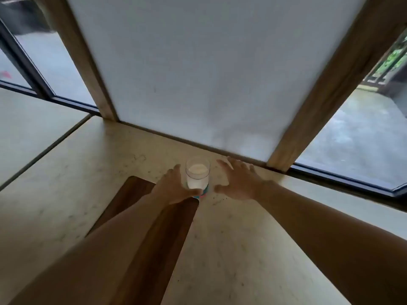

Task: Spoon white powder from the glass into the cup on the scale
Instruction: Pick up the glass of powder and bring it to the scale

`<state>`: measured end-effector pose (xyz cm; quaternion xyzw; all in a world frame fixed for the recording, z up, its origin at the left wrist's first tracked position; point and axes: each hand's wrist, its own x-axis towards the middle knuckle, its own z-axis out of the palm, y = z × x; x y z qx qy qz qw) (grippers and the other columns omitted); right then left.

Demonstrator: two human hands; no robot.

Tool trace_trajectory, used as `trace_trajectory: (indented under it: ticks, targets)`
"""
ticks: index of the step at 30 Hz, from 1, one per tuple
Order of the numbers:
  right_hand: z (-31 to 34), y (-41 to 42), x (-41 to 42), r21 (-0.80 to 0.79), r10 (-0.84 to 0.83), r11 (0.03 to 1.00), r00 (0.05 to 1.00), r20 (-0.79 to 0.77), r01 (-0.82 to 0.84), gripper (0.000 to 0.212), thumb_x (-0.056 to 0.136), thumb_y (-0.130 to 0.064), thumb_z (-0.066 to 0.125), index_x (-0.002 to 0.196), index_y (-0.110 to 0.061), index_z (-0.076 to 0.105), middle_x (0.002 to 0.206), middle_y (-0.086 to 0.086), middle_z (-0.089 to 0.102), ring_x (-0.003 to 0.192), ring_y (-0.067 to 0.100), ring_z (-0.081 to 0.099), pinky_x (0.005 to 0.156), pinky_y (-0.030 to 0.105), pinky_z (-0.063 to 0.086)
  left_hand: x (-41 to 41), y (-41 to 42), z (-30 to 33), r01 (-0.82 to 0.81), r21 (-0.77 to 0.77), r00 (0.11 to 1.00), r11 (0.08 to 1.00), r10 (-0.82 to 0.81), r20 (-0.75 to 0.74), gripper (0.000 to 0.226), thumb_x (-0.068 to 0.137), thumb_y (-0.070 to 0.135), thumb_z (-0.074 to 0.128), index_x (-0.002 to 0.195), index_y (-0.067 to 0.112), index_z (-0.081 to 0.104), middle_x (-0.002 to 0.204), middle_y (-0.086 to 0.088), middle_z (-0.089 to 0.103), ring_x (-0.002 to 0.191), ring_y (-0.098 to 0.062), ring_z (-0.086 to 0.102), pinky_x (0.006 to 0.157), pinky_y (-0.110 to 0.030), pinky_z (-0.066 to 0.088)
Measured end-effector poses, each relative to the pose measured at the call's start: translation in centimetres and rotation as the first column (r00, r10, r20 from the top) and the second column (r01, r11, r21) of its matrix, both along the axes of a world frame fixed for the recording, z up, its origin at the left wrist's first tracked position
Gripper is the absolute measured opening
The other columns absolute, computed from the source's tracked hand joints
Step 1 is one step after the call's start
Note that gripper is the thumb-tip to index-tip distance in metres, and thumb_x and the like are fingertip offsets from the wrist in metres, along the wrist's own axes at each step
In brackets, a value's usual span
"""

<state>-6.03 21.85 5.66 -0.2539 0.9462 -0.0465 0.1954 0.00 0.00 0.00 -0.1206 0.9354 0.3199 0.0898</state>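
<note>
Two bare hands reach for a glass of white powder on a pale bench.

The glass (197, 173) stands upright at twelve o'clock near a white panel (209, 69). Left hand (176, 187) curls its grip round the glass; right hand (236, 180) hovers spread, grip released, at its three o'clock. A dark wooden board (136, 194) lies at seven o'clock under the left forearm.

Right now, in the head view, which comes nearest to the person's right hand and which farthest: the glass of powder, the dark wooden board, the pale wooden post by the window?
From the right hand:
1. Glass, just to its left, between the two hands.
2. Wooden post, beyond it to the right, at the window.
3. Wooden board, farther left, under the left forearm.
</note>
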Motion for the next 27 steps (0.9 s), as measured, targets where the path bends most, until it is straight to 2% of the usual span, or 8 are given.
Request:
trace_trajectory:
  ticks: [2, 4, 6, 11, 14, 19, 23, 27]
  targets:
    - [-0.9, -0.4, -0.3, 0.010, 0.007, 1.000, 1.000, 0.013, -0.007, 0.093, 0.083, -0.067, 0.052, 0.153, -0.035, 0.000, 0.165, 0.004, 0.000, 0.149, 0.031, 0.005, 0.117, 0.060, 0.009, -0.6, 0.2, -0.6, -0.032, 0.085, 0.999, 0.996, 0.035, -0.031, 0.114, 0.041, 0.073, 0.075, 0.136, 0.018, 0.043, 0.126, 0.003, 0.059, 0.113, -0.021, 0.059, 0.092, -0.040, 0.054]
    - [-2.1, -0.6, -0.4, 0.012, 0.000, 1.000, 1.000, 0.015, 0.000, 0.093, 0.084, -0.064, 0.055, 0.153, -0.033, 0.002, 0.165, 0.004, 0.002, 0.149, 0.031, 0.007, 0.117, 0.059, 0.011, -0.9, 0.4, -1.6, -0.039, 0.151, 0.996, 0.988, 0.051, -0.078, 0.101, 0.044, 0.063, 0.082, 0.130, 0.020, 0.048, 0.118, 0.008, 0.061, 0.108, -0.018, 0.061, 0.088, -0.037, 0.054]
    - [-3.4, -1.0, -0.6, -0.004, -0.002, 1.000, 1.000, 0.025, 0.003, 0.092, 0.084, -0.062, 0.057, 0.154, -0.032, 0.004, 0.165, 0.004, 0.004, 0.149, 0.031, 0.009, 0.117, 0.059, 0.013, -1.3, 0.6, -2.5, -0.043, 0.202, 0.994, 0.979, 0.061, -0.087, 0.098, 0.047, 0.057, 0.085, 0.129, 0.020, 0.047, 0.117, 0.011, 0.057, 0.108, -0.016, 0.059, 0.088, -0.036, 0.052]
    - [-5.8, -1.3, -1.2, -0.028, -0.026, 0.999, 0.999, 0.025, 0.027, 0.093, 0.084, -0.056, 0.063, 0.155, -0.030, 0.007, 0.165, 0.006, 0.008, 0.149, 0.031, 0.011, 0.117, 0.058, 0.017, -2.8, 1.3, -3.8, 0.051, 0.294, 0.981, 0.954, 0.007, -0.193, 0.078, 0.062, 0.045, 0.088, 0.128, 0.031, 0.047, 0.118, 0.012, 0.061, 0.109, -0.011, 0.060, 0.097, -0.035, 0.053]
    - [-7.0, -1.2, -1.5, -0.026, -0.044, 0.999, 0.999, 0.031, 0.044, 0.094, 0.083, -0.054, 0.065, 0.154, -0.029, 0.009, 0.165, 0.006, 0.010, 0.148, 0.031, 0.014, 0.117, 0.058, 0.019, -3.2, 1.8, -4.4, 0.047, 0.330, 0.968, 0.943, 0.038, -0.248, 0.080, 0.068, 0.037, 0.088, 0.133, 0.023, 0.045, 0.125, 0.005, 0.058, 0.115, -0.017, 0.057, 0.103, -0.038, 0.050]
    - [-8.6, -1.0, -1.7, -0.027, -0.076, 0.997, 0.995, 0.057, 0.077, 0.094, 0.082, -0.054, 0.065, 0.154, -0.030, 0.009, 0.164, 0.008, 0.012, 0.147, 0.033, 0.019, 0.116, 0.058, 0.021, -3.1, 1.7, -5.5, 0.016, 0.357, 0.956, 0.934, 0.090, -0.280, 0.077, 0.065, 0.043, 0.087, 0.130, 0.029, 0.047, 0.119, 0.015, 0.059, 0.110, -0.010, 0.058, 0.099, -0.031, 0.052]
    - [-8.5, -0.8, -1.2, -0.044, -0.084, 0.995, 0.993, 0.078, 0.087, 0.094, 0.082, -0.052, 0.065, 0.154, -0.029, 0.009, 0.163, 0.008, 0.013, 0.146, 0.033, 0.020, 0.116, 0.058, 0.022, -3.0, 1.7, -5.6, 0.014, 0.327, 0.954, 0.945, 0.085, -0.286, 0.080, 0.067, 0.049, 0.085, 0.134, 0.025, 0.049, 0.123, 0.009, 0.060, 0.113, -0.014, 0.059, 0.098, -0.033, 0.053]
    - [-7.5, -0.3, -0.4, -0.089, -0.107, 0.990, 0.992, 0.070, 0.113, 0.088, 0.086, -0.052, 0.063, 0.154, -0.029, 0.011, 0.163, 0.007, 0.016, 0.146, 0.033, 0.022, 0.115, 0.058, 0.024, -2.2, 1.8, -5.4, 0.001, 0.331, 0.947, 0.944, 0.106, -0.304, 0.073, 0.065, 0.051, 0.084, 0.128, 0.029, 0.053, 0.117, 0.014, 0.064, 0.108, -0.011, 0.062, 0.094, -0.034, 0.056]
